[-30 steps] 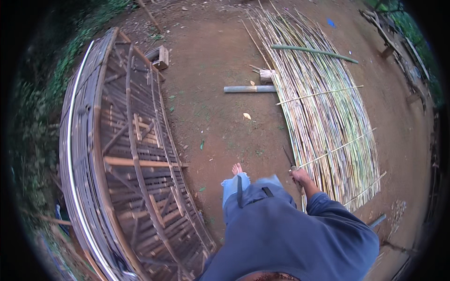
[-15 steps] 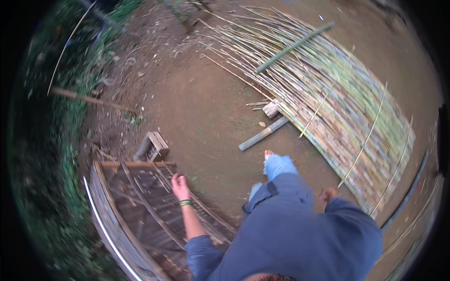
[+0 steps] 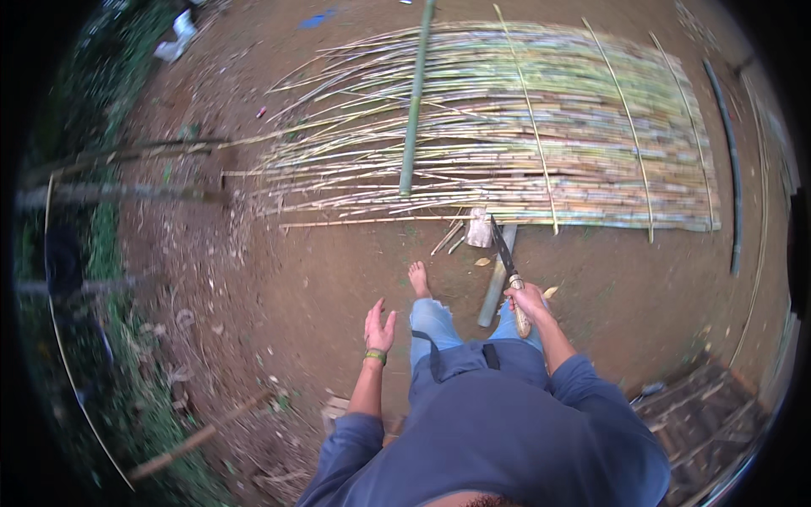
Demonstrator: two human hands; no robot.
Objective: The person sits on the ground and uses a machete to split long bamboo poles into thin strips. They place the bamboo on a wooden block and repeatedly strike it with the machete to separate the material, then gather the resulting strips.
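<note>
My right hand (image 3: 529,299) is wrapped round the pale handle of a machete (image 3: 503,252). Its dark blade points forward, over a bamboo length (image 3: 492,296) on the ground and toward a wood block (image 3: 478,229). My left hand (image 3: 379,328), with a banded wrist, hangs in the air left of my knee, fingers apart and holding nothing. Ahead of me lies a broad mat of thin bamboo canes (image 3: 583,169), crossed by several slender strips. A thick green bamboo pole (image 3: 411,127) rests across its left part, where the cane ends fan out loosely.
Short cut sticks (image 3: 448,237) lie beside the block. A dark pole (image 3: 726,169) sits past the mat's right end. At the lower right is a dark slatted wooden panel (image 3: 701,414). Plants (image 3: 101,110) line the left side, with a wooden post (image 3: 177,452) near them.
My view and body have turned left to right, so the mat now lies straight ahead and the slatted panel is behind at right. The machete in my right hand has come into sight.
</note>
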